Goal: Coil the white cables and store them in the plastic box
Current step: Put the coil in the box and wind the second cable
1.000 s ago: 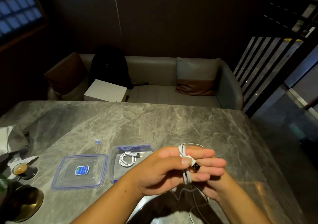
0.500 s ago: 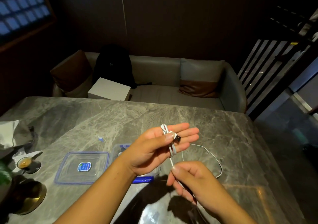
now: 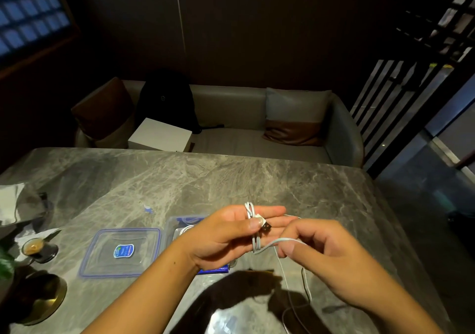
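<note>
A white cable (image 3: 255, 233) is looped around the fingers of my left hand (image 3: 226, 236), whose thumb pins the USB plug (image 3: 266, 228) against them. My right hand (image 3: 323, 254) pinches the cable's free strand just right of the loops; the rest trails down toward the table's near edge. Behind my left hand stands the clear plastic box (image 3: 177, 227) with blue clips, mostly hidden, with a coiled white cable partly showing inside. Its lid (image 3: 120, 251) lies flat to the left.
On the grey marble table (image 3: 205, 179), a small glass cup (image 3: 33, 247) and a brass dish (image 3: 41, 300) sit at the left edge, with crumpled paper (image 3: 12, 202) beyond. A small blue-white bit (image 3: 147, 208) lies behind the box. A sofa stands past the far edge.
My right hand has come up from below to level with my left hand, bringing the free strand across to the loops. The wide loop of cable on the right has been drawn in.
</note>
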`<action>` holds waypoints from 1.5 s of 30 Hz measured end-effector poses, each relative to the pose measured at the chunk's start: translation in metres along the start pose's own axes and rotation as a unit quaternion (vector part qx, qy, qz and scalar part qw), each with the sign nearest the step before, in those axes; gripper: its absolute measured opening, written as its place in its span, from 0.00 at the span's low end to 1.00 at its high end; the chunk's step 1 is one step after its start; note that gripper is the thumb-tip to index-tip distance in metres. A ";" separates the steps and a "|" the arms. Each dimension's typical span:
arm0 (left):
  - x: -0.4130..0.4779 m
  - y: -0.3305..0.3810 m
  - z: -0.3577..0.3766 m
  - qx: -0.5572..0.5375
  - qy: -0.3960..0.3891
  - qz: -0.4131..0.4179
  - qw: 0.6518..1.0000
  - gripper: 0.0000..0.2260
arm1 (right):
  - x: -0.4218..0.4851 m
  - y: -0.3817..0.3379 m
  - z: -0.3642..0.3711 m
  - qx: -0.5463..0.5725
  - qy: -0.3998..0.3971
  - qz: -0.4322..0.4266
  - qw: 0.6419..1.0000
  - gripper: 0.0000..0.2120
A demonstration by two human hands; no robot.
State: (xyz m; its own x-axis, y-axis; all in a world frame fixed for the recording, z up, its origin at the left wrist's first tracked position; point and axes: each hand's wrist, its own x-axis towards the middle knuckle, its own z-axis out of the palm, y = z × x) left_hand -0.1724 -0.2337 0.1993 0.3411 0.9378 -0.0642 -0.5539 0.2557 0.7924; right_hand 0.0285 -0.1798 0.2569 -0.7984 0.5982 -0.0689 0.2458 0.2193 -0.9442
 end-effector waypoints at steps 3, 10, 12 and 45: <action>0.003 -0.007 0.002 0.009 0.011 -0.022 1.000 0.24 | 0.001 -0.008 -0.010 -0.030 -0.016 -0.015 0.999 0.06; 0.006 -0.016 0.006 0.016 0.006 -0.042 0.999 0.25 | 0.012 -0.028 -0.042 -0.184 -0.021 -0.052 0.981 0.04; 0.006 -0.017 0.004 0.018 -0.003 -0.035 0.999 0.29 | 0.013 -0.030 -0.049 -0.203 -0.014 -0.070 0.977 0.03; 0.004 0.010 0.034 0.129 -0.120 -0.063 0.982 0.24 | 0.071 0.038 -0.010 0.178 -0.061 -0.009 0.982 0.09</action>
State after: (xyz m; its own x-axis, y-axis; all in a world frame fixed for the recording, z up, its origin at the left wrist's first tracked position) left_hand -0.1508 -0.2350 0.2274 0.5812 0.8122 -0.0506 -0.2961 0.2690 0.9165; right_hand -0.0134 -0.1218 0.2195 -0.8661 0.4951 -0.0687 0.0403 -0.0678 -0.9969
